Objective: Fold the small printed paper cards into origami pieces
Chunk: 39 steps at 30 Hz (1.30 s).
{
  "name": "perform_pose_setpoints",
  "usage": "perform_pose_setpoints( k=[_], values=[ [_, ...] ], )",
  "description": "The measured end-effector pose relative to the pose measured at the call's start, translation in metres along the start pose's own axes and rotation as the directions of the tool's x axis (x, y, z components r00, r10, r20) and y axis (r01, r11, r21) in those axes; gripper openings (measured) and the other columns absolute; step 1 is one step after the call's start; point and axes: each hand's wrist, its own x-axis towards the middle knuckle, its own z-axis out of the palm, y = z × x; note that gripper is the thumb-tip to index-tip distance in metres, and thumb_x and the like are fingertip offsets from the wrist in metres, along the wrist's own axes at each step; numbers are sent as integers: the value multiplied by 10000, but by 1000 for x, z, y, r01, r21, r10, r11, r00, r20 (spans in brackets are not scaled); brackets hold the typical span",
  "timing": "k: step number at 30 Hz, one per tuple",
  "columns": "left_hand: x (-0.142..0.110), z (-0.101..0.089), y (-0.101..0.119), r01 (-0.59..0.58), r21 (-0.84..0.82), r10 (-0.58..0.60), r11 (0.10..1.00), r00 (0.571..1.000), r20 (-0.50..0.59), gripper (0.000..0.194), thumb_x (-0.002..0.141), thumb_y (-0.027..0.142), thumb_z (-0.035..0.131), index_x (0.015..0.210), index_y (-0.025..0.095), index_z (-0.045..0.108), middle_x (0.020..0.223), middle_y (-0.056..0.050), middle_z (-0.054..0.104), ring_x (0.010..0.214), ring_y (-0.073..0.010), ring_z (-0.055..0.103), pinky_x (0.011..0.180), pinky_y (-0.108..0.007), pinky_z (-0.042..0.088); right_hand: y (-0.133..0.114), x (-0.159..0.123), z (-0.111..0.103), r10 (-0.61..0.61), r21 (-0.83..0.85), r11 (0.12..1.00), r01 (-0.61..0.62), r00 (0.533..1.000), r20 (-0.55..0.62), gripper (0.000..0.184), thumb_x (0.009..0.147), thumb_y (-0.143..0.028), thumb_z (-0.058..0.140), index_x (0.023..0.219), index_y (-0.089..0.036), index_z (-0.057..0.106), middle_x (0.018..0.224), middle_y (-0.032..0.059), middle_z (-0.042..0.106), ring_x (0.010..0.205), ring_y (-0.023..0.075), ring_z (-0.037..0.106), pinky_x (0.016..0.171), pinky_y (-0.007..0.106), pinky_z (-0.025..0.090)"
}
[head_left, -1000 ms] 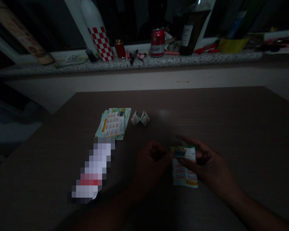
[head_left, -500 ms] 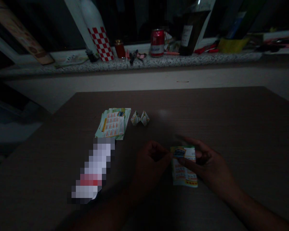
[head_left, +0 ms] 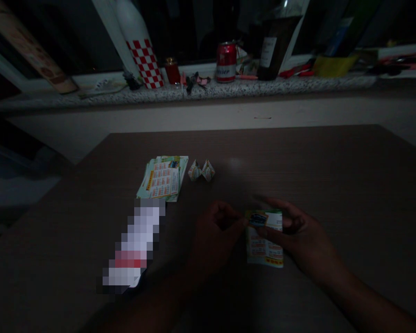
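Observation:
My left hand (head_left: 217,236) pinches the upper left edge of a small printed paper card (head_left: 265,252) between thumb and fingertips. On the card's other side, my right hand (head_left: 303,236) grips it, thumb across the front and fingers behind. The card is held upright above the table and shows a picture at its top and calendar-like blocks of print. Beyond my left hand sits a folded paper piece (head_left: 201,171) with two pointed, diamond-like halves. A stack of similar printed cards (head_left: 163,179) lies to its left.
A blurred-out phone-like object (head_left: 135,245) lies on the brown table (head_left: 315,162), left of my left arm. Along the granite sill (head_left: 180,95) behind stand a checkered bottle (head_left: 146,62), a red can (head_left: 226,62) and a dark bottle (head_left: 270,53).
Both hands keep their hold on the paper card, which has shifted up very slightly. The stack, the folded piece and the phone-like object have not moved.

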Motion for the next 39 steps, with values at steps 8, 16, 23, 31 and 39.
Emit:
perform_pose_setpoints(
  k=[8, 16, 23, 31, 39],
  values=[
    [5, -6, 4, -48, 107, 47, 993, 999, 9, 178, 724, 209, 700, 784, 173, 536, 766, 5, 629, 711, -126, 591, 625, -221, 457, 0, 1, -2, 20, -22, 1000, -20, 1000, -11, 735, 618, -249, 818, 1267, -199, 477, 764, 30, 776, 690, 207, 731, 653, 307, 593],
    [6, -8, 12, -81, 231, 81, 970, 997, 9, 169, 752, 203, 658, 742, 180, 490, 712, 24, 585, 679, -124, 577, 595, -216, 438, 5, 5, -7, -15, -7, 1000, 15, 1000, 11, 729, 616, -281, 835, 1257, -201, 498, 756, 45, 774, 734, 243, 729, 719, 380, 577],
    [10, -14, 10, -80, 295, 76, 952, 997, 25, 160, 775, 228, 627, 744, 188, 475, 742, 17, 606, 699, -135, 595, 608, -231, 443, 6, 6, -10, -35, -50, 998, 35, 999, -15, 710, 629, -295, 828, 1256, -212, 505, 728, 27, 772, 721, 217, 726, 722, 335, 562],
    [13, -15, 11, -102, 370, 105, 924, 994, 12, 155, 767, 225, 621, 752, 194, 470, 763, 7, 620, 734, -156, 611, 631, -257, 447, -2, 3, -5, 19, -72, 997, -21, 999, -27, 641, 622, -314, 817, 1185, -184, 542, 695, 32, 767, 651, 224, 723, 659, 349, 583],
    [17, -18, 11, -60, 407, 65, 911, 998, 3, 158, 740, 218, 638, 744, 187, 483, 747, -2, 618, 737, -167, 616, 636, -266, 452, -2, 3, -9, -6, -86, 996, 4, 1000, -13, 407, 627, -278, 810, 928, -211, 544, 663, 13, 757, 613, 218, 721, 619, 337, 589]
  ],
)
